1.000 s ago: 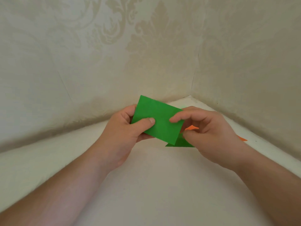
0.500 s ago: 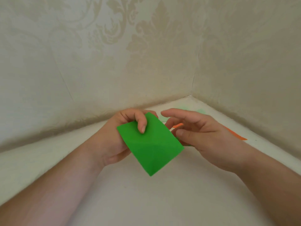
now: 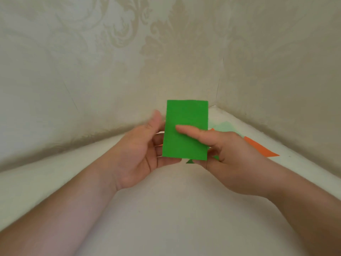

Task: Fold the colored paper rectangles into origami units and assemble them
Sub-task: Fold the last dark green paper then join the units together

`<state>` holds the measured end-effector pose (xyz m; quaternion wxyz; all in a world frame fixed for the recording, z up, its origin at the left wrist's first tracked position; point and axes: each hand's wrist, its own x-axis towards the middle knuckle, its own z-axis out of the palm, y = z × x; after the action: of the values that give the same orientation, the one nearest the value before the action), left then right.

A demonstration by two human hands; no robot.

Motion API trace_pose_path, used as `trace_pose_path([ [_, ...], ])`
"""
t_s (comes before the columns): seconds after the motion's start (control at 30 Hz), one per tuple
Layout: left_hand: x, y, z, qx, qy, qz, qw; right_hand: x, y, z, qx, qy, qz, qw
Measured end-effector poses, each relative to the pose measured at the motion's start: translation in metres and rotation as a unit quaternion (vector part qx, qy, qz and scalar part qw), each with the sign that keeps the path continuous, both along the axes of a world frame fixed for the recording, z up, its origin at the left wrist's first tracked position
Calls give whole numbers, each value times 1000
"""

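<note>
A green paper rectangle (image 3: 185, 117) stands upright in the air, long side vertical, above the white surface. My right hand (image 3: 232, 156) pinches it: the thumb lies across its front near the middle and the fingers are behind. My left hand (image 3: 140, 154) is at the paper's left edge, palm up, fingers behind the sheet and thumb raised off it. A small green tip (image 3: 189, 161) of another paper shows just under the rectangle's lower edge.
An orange paper piece (image 3: 262, 149) lies on the white surface (image 3: 175, 209) to the right, near the wall. A pale green paper (image 3: 224, 126) lies behind my right hand in the corner. Patterned walls close the surface at the back and right.
The green rectangle turned from a tilted diamond to upright. My right thumb came onto its front and took hold. My left thumb lifted off it.
</note>
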<state>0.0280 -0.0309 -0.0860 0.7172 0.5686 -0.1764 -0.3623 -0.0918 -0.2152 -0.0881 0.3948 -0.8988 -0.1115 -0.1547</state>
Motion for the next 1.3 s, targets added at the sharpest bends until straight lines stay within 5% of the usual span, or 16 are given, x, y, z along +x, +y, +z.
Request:
trace_pose_path([
  [0.27, -3, -3, -4, -12, -108, 65, 992, 3, -6, -5, -28, -47, -27, 998],
  [0.47, -5, -1, -7, 36, -166, 24, 985, 7, -6, -9, 137, 15, 13, 990],
  [0.73, -8, -1, -5, 13, -146, 13, 989, 10, -8, -11, 232, 27, 67, 970],
  [1.3, -13, 0, -7, -4, -149, -44, 988, 12, -4, -10, 302, 24, -23, 953],
])
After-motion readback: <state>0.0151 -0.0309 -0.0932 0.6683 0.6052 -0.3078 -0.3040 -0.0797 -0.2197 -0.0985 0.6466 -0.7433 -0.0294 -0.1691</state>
